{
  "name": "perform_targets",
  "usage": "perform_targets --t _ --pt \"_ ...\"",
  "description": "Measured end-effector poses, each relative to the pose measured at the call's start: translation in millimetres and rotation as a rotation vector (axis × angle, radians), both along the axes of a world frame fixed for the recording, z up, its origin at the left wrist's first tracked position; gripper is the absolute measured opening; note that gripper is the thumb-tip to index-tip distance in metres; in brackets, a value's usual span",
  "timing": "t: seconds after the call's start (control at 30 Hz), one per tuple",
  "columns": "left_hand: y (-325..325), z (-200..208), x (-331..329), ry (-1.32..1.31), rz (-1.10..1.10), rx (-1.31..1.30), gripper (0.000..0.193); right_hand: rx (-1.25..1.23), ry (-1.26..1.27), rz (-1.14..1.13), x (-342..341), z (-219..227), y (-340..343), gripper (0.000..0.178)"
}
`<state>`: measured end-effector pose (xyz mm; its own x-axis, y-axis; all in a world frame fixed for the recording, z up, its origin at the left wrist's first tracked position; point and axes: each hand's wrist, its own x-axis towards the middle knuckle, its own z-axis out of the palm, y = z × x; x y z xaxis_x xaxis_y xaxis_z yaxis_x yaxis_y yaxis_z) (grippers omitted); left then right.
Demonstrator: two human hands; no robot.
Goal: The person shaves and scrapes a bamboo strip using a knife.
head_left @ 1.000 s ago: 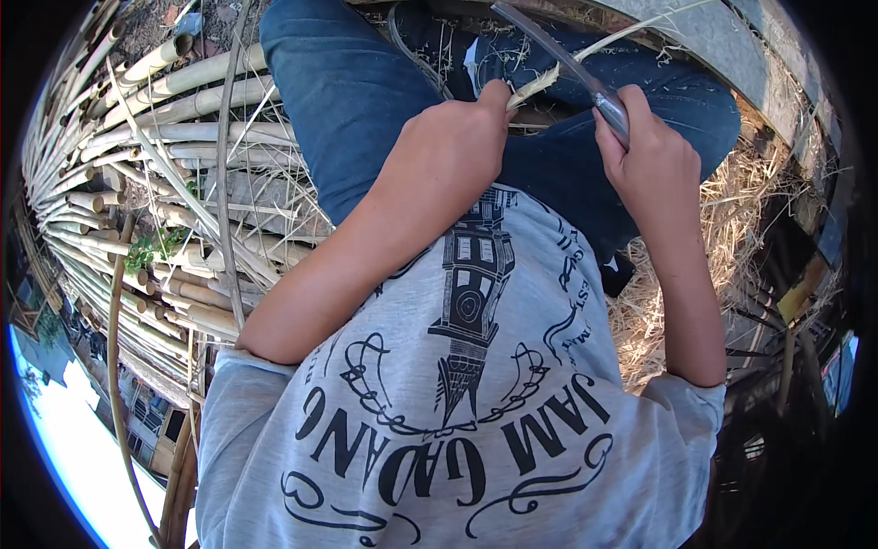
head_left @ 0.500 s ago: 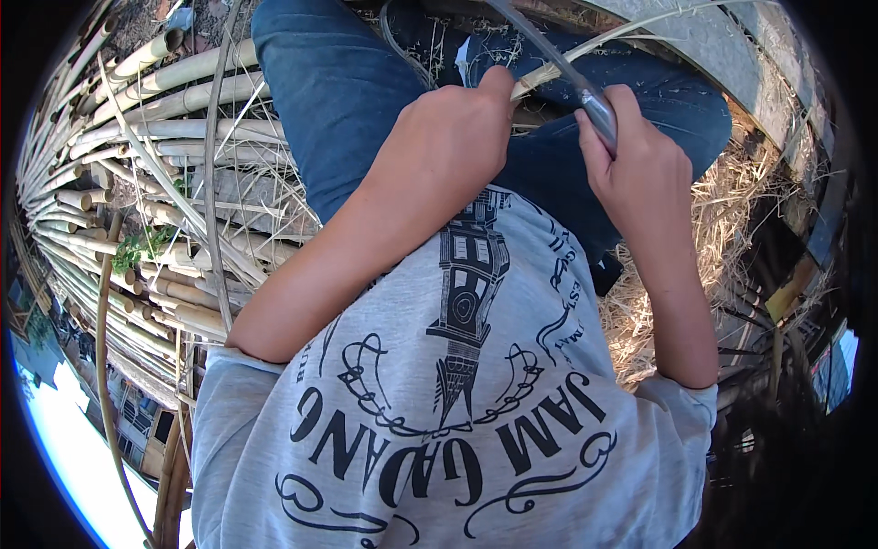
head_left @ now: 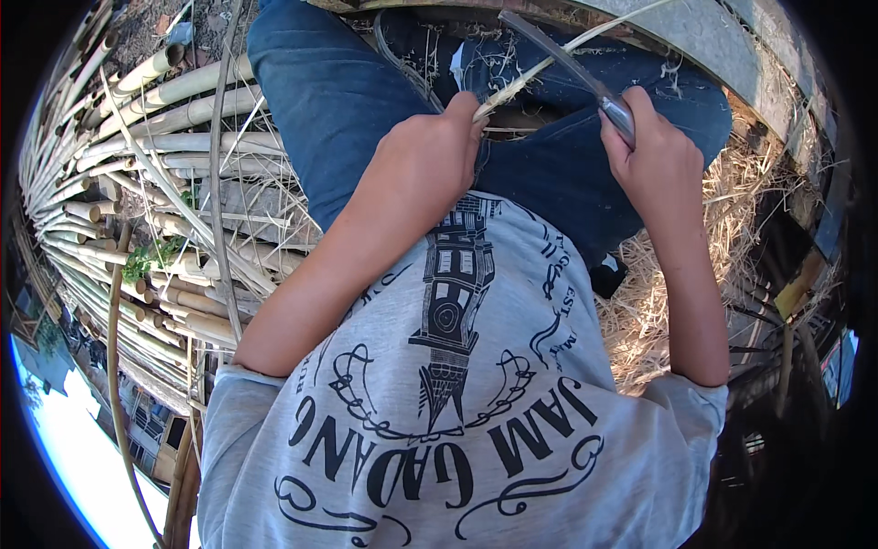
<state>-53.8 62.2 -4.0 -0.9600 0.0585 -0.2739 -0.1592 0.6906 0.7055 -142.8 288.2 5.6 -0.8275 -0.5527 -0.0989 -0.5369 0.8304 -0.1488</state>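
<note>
Both my bent arms (head_left: 320, 274) reach over my jeans (head_left: 306, 101), with bamboo poles (head_left: 197, 117) spread to my left and straw-like shavings (head_left: 722, 206) heaped to my right. My left grip (head_left: 428, 151) is clamped on the near end of a thin strip (head_left: 517, 88) slanting over the jeans, my right grip (head_left: 660, 160) on a knife (head_left: 578, 75) crossing it. Since half a second ago, both grips have drawn farther apart.

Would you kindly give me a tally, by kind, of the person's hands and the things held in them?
Hands: 2, the left hand and the right hand
Knife: 1, in the right hand
Pale strip: 1, in the left hand
Total: 4
</note>
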Motion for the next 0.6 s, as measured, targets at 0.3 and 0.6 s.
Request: perform_targets --t 0.3,0.6 --pt "1 -1 -2 0.032 -0.026 -0.008 0.013 0.066 0.014 -0.063 -7 -1 2 0.026" --pt "-1 -4 -1 -0.031 0.013 -0.003 0.011 0.122 -0.024 -0.086 -13 6 3 0.028"
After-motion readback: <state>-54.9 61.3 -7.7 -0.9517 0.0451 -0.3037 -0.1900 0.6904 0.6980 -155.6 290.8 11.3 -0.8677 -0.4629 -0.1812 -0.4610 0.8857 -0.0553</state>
